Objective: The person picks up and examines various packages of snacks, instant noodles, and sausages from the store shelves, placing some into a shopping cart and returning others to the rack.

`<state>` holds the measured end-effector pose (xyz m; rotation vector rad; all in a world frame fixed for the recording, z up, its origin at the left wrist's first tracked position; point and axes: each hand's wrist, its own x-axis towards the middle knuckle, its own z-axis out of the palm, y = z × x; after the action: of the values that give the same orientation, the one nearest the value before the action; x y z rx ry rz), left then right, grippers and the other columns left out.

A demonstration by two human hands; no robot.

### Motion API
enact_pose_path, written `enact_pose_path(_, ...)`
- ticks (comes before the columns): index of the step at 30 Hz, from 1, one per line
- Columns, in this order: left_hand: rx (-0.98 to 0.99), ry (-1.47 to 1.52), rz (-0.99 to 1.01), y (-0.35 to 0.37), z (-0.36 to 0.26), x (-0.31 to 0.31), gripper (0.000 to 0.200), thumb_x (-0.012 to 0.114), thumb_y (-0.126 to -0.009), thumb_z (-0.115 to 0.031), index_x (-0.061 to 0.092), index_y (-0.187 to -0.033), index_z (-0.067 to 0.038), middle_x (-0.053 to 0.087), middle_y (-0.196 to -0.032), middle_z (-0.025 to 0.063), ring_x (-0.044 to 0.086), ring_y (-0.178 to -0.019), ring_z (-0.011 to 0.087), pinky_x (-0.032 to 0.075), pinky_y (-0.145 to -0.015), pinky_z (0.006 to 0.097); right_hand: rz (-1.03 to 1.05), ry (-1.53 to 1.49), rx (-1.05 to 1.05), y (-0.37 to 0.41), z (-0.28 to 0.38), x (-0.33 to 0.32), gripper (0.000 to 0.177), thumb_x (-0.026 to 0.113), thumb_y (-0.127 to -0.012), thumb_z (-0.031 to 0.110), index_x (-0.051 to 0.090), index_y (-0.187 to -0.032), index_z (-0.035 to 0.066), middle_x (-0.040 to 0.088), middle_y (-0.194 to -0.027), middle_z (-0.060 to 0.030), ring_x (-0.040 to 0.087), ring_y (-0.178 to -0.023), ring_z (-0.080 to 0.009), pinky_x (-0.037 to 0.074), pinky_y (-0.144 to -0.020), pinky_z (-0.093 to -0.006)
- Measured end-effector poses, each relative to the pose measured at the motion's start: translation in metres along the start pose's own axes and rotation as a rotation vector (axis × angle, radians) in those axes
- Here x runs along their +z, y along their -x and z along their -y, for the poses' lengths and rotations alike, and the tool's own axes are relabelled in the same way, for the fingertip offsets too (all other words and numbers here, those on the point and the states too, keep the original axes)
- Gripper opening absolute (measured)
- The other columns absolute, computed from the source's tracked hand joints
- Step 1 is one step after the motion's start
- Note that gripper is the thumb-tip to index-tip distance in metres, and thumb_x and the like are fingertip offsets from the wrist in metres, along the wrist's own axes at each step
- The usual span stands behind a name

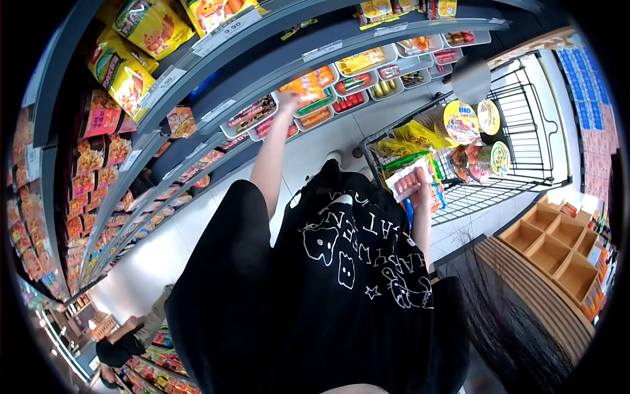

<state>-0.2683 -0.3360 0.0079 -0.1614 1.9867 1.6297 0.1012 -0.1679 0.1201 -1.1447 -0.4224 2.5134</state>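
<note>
My left hand (287, 102) reaches to the shelf bins, its fingers closed on the edge of an orange snack packet (306, 86); the fingertips are blurred and partly hidden. Around it are white bins of packaged sausages, among them red ones (349, 102) and orange ones (315, 117). On the other side, my right hand (420, 194) grips a clear-and-white pack of sausages (405, 183) above the near end of the shopping cart (459, 205). Beneath that pack lie green and blue packets. Yellow bags (417, 136) and several instant noodle cups (461, 123) sit in the cart.
Shelves with price tags (226, 31) curve along the left, carrying yellow snack bags (147, 29) and noodle packs. A wooden compartment display (548, 253) stands at right, beyond the cart. Another person (125, 335) is at lower left. Tiled floor (369, 125) shows between shelf and cart.
</note>
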Motion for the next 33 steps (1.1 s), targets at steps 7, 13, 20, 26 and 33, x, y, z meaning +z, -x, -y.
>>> enact_pose_path(7,-0.204,0.102,-0.243,-0.048,-0.010,-0.014,0.020,0.053,-0.074,-0.004,0.053,-0.094,-0.001,0.054,-0.091,0.0105,0.054,-0.086,0.0203,0.051,-0.062,0.0314,-0.009,0.130,0.120,0.010,0.009,0.005,0.035,0.040,-0.085,0.025,0.045,-0.097,-0.007,0.021,-0.050,0.0047,0.021,-0.038,-0.0068,0.021,-0.035,-0.0224)
enact_pose_path(13,-0.178,-0.055,-0.219,-0.046,0.014,-0.012,0.018,0.055,-0.073,-0.004,0.053,-0.091,-0.002,0.055,-0.085,0.0087,0.053,-0.086,0.0222,0.050,-0.069,0.0322,0.048,0.089,0.177,0.009,0.007,-0.007,0.024,0.041,-0.084,0.028,0.044,-0.075,0.006,0.024,-0.050,0.0037,0.026,-0.040,-0.0100,0.028,-0.037,-0.0249)
enact_pose_path(20,0.406,-0.371,0.389,0.081,0.025,0.056,0.030,0.058,-0.067,-0.004,0.052,-0.097,-0.001,0.058,-0.092,0.0118,0.056,-0.085,0.0174,0.045,-0.074,0.0276,-0.114,0.012,0.155,0.002,0.000,-0.007,0.029,0.035,-0.083,0.012,0.038,-0.106,-0.006,0.040,-0.066,-0.0013,0.042,-0.060,-0.0120,0.040,-0.053,-0.0303)
enact_pose_path(26,0.390,-0.596,1.228,0.209,-0.019,0.119,0.037,0.058,-0.074,-0.025,0.050,-0.100,0.001,0.054,-0.096,0.0158,0.056,-0.083,0.0218,0.044,-0.073,0.0296,-0.018,-0.091,0.083,-0.016,-0.014,0.003,0.023,0.033,-0.084,0.010,0.039,-0.100,-0.005,0.048,-0.079,-0.0084,0.049,-0.068,-0.0187,0.044,-0.062,-0.0353)
enact_pose_path(33,0.660,-1.209,1.071,0.227,-0.029,0.131,0.043,0.051,-0.075,-0.038,0.048,-0.098,-0.001,0.057,-0.081,0.0186,0.056,-0.077,0.0348,0.045,-0.068,0.0420,0.103,-0.161,0.144,-0.047,-0.038,-0.030,0.018,0.045,-0.082,0.017,0.040,-0.096,0.006,0.048,-0.092,-0.0132,0.049,-0.078,-0.0219,0.043,-0.071,-0.0372)
